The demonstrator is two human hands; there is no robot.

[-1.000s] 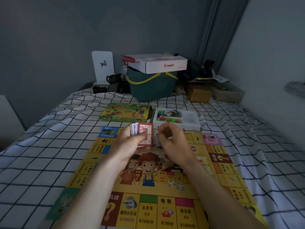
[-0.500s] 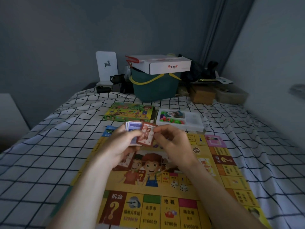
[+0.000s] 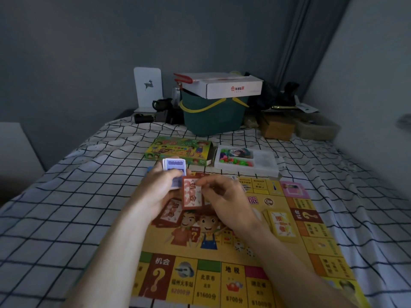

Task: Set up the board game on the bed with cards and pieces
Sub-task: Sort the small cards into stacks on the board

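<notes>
A yellow game board [image 3: 222, 283] lies open on the checked bed. My left hand [image 3: 155, 192] grips a stack of blue-backed cards [image 3: 174, 170] above the board's far edge. My right hand [image 3: 226, 201] pinches a single red-bordered card [image 3: 192, 195] beside that stack. A pile of red cards [image 3: 170, 213] lies on the board under my left hand. A yellow card pile [image 3: 281, 225] sits on the board at the right. Two white dice [image 3: 243, 250] rest near the board's middle.
The game's green and yellow box [image 3: 178, 150] and a white tray [image 3: 264, 161] with coloured pieces lie beyond the board. At the head of the bed stand a green bin [image 3: 213, 116] with a white carton [image 3: 224, 85] on it, a cardboard box [image 3: 278, 127] and small clutter.
My right hand has drawn the red card off the stack, down and to the right. The view has shifted closer, and the red pile on the board now shows under my left hand.
</notes>
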